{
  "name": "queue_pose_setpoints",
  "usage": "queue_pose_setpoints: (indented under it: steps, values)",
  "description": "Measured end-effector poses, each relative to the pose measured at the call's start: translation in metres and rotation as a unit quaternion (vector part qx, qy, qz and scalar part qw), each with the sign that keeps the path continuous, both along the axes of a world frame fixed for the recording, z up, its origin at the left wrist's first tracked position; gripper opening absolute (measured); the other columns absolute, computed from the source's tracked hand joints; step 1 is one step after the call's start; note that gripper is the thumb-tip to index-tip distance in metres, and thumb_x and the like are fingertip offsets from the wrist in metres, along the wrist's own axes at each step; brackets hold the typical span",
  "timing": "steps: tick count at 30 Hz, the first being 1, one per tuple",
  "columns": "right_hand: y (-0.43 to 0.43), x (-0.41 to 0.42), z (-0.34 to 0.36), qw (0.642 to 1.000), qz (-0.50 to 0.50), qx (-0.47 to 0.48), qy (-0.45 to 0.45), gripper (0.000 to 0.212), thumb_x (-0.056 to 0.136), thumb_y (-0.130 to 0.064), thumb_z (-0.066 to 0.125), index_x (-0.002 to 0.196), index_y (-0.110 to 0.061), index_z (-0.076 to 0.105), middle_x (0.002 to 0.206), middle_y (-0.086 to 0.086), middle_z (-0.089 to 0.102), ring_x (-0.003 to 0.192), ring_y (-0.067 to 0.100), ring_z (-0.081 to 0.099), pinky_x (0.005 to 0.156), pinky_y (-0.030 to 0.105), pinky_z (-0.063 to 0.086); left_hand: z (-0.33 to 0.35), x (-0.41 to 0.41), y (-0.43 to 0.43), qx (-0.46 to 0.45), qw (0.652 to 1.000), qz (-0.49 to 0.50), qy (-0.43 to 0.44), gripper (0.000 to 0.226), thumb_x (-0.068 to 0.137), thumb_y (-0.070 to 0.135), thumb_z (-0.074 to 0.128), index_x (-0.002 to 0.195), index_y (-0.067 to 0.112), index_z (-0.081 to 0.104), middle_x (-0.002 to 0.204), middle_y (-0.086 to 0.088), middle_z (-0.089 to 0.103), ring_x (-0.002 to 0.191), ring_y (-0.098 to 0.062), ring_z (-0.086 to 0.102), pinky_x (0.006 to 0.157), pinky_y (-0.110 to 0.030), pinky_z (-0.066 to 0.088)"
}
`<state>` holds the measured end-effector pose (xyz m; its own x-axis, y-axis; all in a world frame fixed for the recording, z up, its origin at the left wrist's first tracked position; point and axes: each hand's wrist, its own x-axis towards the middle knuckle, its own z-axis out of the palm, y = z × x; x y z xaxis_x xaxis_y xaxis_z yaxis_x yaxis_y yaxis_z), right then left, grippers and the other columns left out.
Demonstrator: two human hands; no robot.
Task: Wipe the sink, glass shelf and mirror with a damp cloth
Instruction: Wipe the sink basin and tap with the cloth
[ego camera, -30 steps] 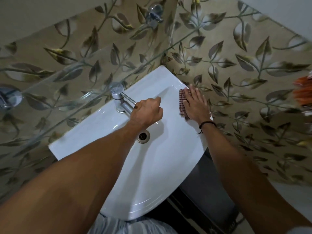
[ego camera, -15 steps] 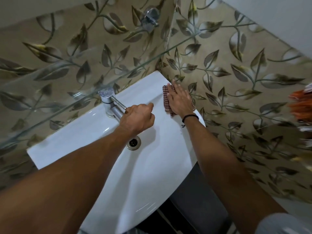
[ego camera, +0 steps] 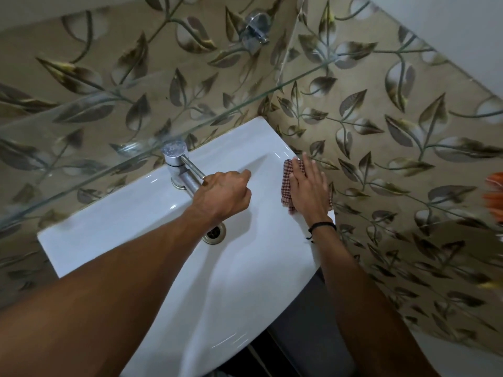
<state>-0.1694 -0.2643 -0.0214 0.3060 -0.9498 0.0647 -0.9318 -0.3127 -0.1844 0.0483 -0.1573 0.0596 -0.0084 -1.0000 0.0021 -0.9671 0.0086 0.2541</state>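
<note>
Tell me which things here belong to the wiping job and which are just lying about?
In the job: sink, cloth under the right hand, glass shelf, tap gripped by the left hand.
Just there: drain, wall valve, orange thing at the edge.

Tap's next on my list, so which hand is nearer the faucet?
Left. The left hand grips the faucet spout; the right hand presses the cloth on the sink rim, apart from it.

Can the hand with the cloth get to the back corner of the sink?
Probably yes. The right hand presses the checked cloth on the sink rim, and only bare white rim lies between it and that corner. The left hand grips the tap, well aside.
</note>
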Motion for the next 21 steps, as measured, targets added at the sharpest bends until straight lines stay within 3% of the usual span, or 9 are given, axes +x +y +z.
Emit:
queue_pose_setpoints:
  steps: [7, 13, 17, 19, 21]
  values:
    - [-0.04, 0.051, 0.005, 0.998, 0.061, -0.022, -0.014, 0.049, 0.102, -0.026, 0.046, 0.151, -0.022, 0.043, 0.156, 0.012, 0.036, 0.144, 0.034, 0.031, 0.115, 0.054, 0.032, 0.004, -0.001, 0.002, 0.001, 1.0, 0.003, -0.001, 0.012, 0.089, 0.02, 0.047, 0.092, 0.009, 0.05, 0.077, -0.012, 0.061, 0.064, -0.038, 0.056, 0.064, -0.038, 0.046]
    - [-0.061, 0.082, 0.008, 0.997, 0.058, -0.026, -0.037, 0.044, 0.099, -0.024, 0.05, 0.144, -0.026, 0.052, 0.144, 0.005, 0.045, 0.132, 0.034, 0.036, 0.105, 0.05, 0.04, 0.007, -0.002, 0.003, 0.015, 1.0, 0.019, 0.0, 0.012, 0.087, 0.019, 0.048, 0.09, 0.008, 0.051, 0.077, -0.012, 0.061, 0.065, -0.039, 0.056, 0.065, -0.039, 0.047]
    - [-0.07, 0.091, 0.012, 0.992, 0.045, -0.035, -0.111, 0.041, 0.096, -0.017, 0.056, 0.136, -0.021, 0.062, 0.135, 0.002, 0.055, 0.121, 0.034, 0.045, 0.1, 0.051, 0.044, 0.009, -0.002, 0.003, 0.021, 1.0, 0.021, 0.001, 0.012, 0.088, 0.02, 0.047, 0.091, 0.009, 0.05, 0.077, -0.012, 0.062, 0.065, -0.038, 0.056, 0.068, -0.041, 0.051]
    - [-0.065, 0.091, 0.01, 0.988, 0.035, -0.039, -0.145, 0.04, 0.096, -0.016, 0.056, 0.136, -0.015, 0.062, 0.137, 0.004, 0.058, 0.125, 0.034, 0.047, 0.106, 0.05, 0.042, 0.009, -0.002, 0.003, 0.023, 0.999, 0.026, 0.005, 0.014, 0.089, 0.021, 0.046, 0.093, 0.009, 0.052, 0.078, -0.012, 0.062, 0.067, -0.038, 0.058, 0.07, -0.043, 0.053]
    - [-0.051, 0.082, 0.001, 0.989, 0.059, -0.067, -0.12, 0.04, 0.099, -0.018, 0.05, 0.137, -0.011, 0.061, 0.144, 0.006, 0.057, 0.135, 0.032, 0.046, 0.115, 0.049, 0.034, 0.009, -0.003, 0.004, 0.023, 0.999, 0.029, 0.007, 0.015, 0.089, 0.021, 0.046, 0.095, 0.009, 0.053, 0.079, -0.012, 0.063, 0.069, -0.039, 0.059, 0.071, -0.043, 0.052]
